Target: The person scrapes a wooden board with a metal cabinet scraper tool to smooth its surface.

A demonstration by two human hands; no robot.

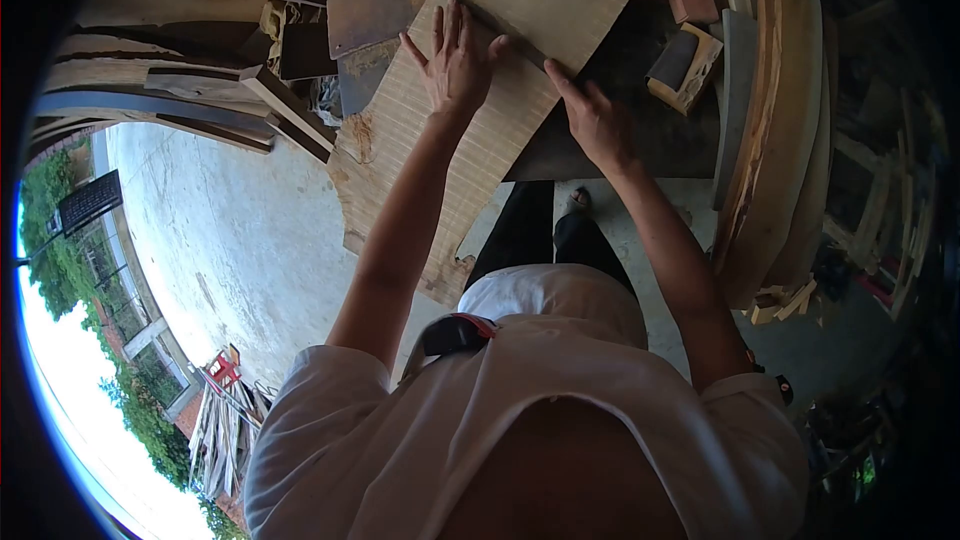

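From the head view, my left hand [458, 60] lies spread flat, fingers splayed, pressing on the pale wooden board [500, 120], which rests across the dark bench [620, 130]. My right hand [592, 120] pinches a thin dark straightedge [505, 30] lying slantwise on the board. A sanding block [685, 68] sits just beside it on the bench. I can read no writing anywhere.
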